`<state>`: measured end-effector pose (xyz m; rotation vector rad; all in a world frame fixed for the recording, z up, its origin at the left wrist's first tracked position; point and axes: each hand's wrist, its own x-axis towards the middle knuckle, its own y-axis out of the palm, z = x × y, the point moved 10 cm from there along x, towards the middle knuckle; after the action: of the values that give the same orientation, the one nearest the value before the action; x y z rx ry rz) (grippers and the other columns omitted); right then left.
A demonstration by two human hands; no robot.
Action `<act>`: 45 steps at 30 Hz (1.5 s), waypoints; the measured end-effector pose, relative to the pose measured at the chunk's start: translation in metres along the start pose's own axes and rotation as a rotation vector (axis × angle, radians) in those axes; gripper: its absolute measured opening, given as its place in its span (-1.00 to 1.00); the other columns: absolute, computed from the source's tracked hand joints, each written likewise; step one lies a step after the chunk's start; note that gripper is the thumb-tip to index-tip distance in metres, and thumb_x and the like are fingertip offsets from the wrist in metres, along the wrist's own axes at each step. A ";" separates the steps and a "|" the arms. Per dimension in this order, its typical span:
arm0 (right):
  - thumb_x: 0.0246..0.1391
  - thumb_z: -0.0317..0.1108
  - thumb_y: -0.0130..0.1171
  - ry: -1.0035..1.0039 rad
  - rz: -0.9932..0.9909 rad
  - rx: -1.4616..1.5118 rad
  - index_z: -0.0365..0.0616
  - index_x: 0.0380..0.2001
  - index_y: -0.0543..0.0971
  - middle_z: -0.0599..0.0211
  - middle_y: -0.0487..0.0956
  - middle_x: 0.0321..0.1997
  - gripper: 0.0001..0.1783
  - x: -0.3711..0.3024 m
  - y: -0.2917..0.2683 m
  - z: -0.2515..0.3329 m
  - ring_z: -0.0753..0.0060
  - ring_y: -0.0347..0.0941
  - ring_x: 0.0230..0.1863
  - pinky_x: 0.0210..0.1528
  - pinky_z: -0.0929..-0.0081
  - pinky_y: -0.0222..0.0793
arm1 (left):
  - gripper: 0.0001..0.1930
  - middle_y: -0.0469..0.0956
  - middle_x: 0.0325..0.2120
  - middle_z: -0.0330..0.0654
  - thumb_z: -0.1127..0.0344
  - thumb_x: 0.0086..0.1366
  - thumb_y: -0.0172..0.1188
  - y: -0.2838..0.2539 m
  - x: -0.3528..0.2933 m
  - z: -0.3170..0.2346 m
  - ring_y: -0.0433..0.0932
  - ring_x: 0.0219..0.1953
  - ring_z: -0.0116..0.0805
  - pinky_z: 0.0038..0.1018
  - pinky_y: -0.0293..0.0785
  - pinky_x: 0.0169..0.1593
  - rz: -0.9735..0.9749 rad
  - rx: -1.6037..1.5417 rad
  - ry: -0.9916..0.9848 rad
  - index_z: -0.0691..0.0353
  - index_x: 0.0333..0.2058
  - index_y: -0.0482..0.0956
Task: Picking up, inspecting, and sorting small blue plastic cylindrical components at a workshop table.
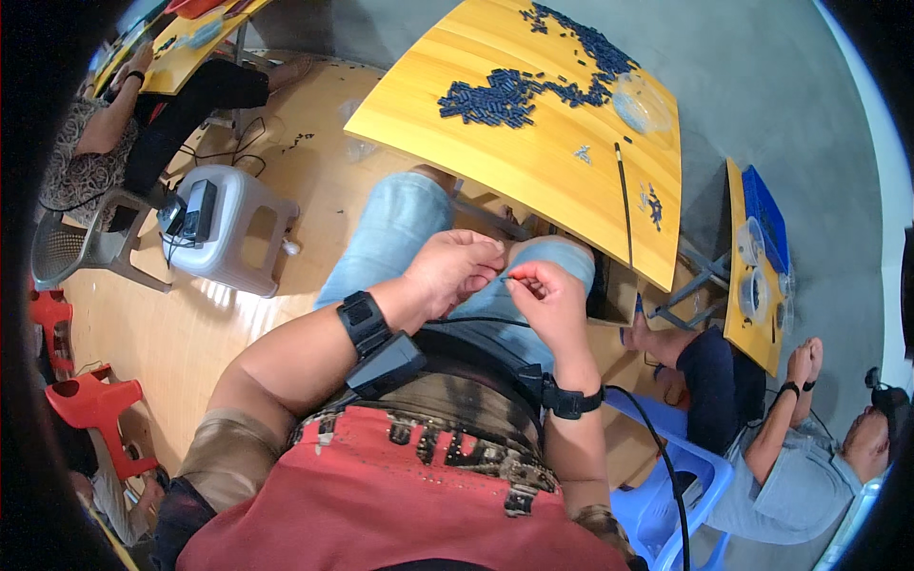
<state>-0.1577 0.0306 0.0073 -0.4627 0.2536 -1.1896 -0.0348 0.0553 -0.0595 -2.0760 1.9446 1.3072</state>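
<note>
Left hand: the left hand [451, 272] is hovering over the lap, fingers curling and thumb meeting fingertips; cannot tell whether it is gripping anything.
Right hand: the right hand [552, 301] is facing it just beside, thumb and finger pinching a small dark piece [506, 279].
Dark piece: it is sitting at the right fingertips, above the jeans [395, 219]; its shape is too small to tell.
Counter: the yellow counter [405, 124] is carrying a pile of short dark tubes [487, 99], a clear tub [640, 103] and silver bits [583, 153].
Rod: a thin black rod [623, 186] is lying near the counter's right edge.
</note>
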 end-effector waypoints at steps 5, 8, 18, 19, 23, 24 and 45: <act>-0.12 -0.50 0.22 0.025 -0.014 -0.062 -0.26 -0.47 0.56 0.43 0.51 -0.54 -0.92 -0.003 -0.008 -0.001 0.70 0.37 -0.54 -0.48 0.71 0.29 | -0.85 0.52 -0.55 -0.27 0.28 0.19 0.18 0.012 0.002 0.003 0.43 -0.64 -0.58 -0.67 0.32 -0.65 0.058 0.010 -0.007 0.22 -0.43 0.46; -0.09 -0.50 0.21 0.028 -0.020 -0.053 -0.26 -0.45 0.57 0.49 0.51 -0.55 -0.92 -0.002 -0.006 -0.001 0.75 0.34 -0.53 -0.47 0.74 0.27 | -0.84 0.52 -0.55 -0.26 0.26 0.20 0.17 0.009 0.000 0.002 0.42 -0.67 -0.59 -0.67 0.28 -0.69 0.055 0.031 -0.015 0.22 -0.44 0.46; -0.08 -0.50 0.20 0.013 -0.030 -0.109 -0.28 -0.47 0.54 0.47 0.49 -0.53 -0.92 0.007 -0.008 0.017 0.74 0.33 -0.52 -0.46 0.73 0.27 | -0.86 0.51 -0.55 -0.27 0.30 0.19 0.18 0.014 -0.002 -0.012 0.42 -0.61 -0.60 -0.71 0.35 -0.56 0.134 0.080 0.127 0.25 -0.40 0.49; -0.08 -0.50 0.20 0.018 -0.027 -0.109 -0.28 -0.47 0.54 0.47 0.49 -0.53 -0.92 0.007 -0.008 0.015 0.74 0.33 -0.52 -0.46 0.73 0.27 | -0.86 0.51 -0.55 -0.27 0.30 0.19 0.18 0.014 -0.001 -0.011 0.42 -0.61 -0.60 -0.71 0.35 -0.56 0.132 0.078 0.122 0.25 -0.40 0.49; -0.09 -0.50 0.21 0.026 -0.064 -0.043 -0.26 -0.49 0.54 0.44 0.50 -0.54 -0.93 0.009 -0.009 0.009 0.72 0.35 -0.54 -0.49 0.72 0.28 | -0.86 0.52 -0.52 -0.27 0.31 0.19 0.18 0.014 0.002 -0.009 0.44 -0.57 -0.60 -0.70 0.38 -0.52 0.136 0.098 0.077 0.25 -0.36 0.51; -0.10 -0.50 0.21 0.009 -0.088 -0.023 -0.25 -0.50 0.54 0.41 0.50 -0.56 -0.93 0.010 -0.011 0.009 0.69 0.38 -0.56 -0.51 0.71 0.29 | -0.87 0.52 -0.51 -0.27 0.32 0.19 0.18 0.014 0.004 -0.007 0.45 -0.54 -0.59 -0.70 0.40 -0.49 0.135 0.098 0.056 0.26 -0.36 0.51; -0.09 -0.54 0.21 0.106 -0.156 0.279 -0.27 -0.46 0.59 0.42 0.55 -0.56 -0.94 0.057 -0.028 0.013 0.73 0.40 -0.57 -0.53 0.76 0.30 | -0.84 0.54 -0.48 -0.29 0.34 0.22 0.16 0.025 0.023 -0.042 0.46 -0.47 -0.64 -0.69 0.42 -0.38 0.256 0.170 0.147 0.27 -0.26 0.54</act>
<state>-0.1553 -0.0280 0.0349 -0.1776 0.1412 -1.3803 -0.0348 0.0088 -0.0321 -1.9458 2.3569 1.0010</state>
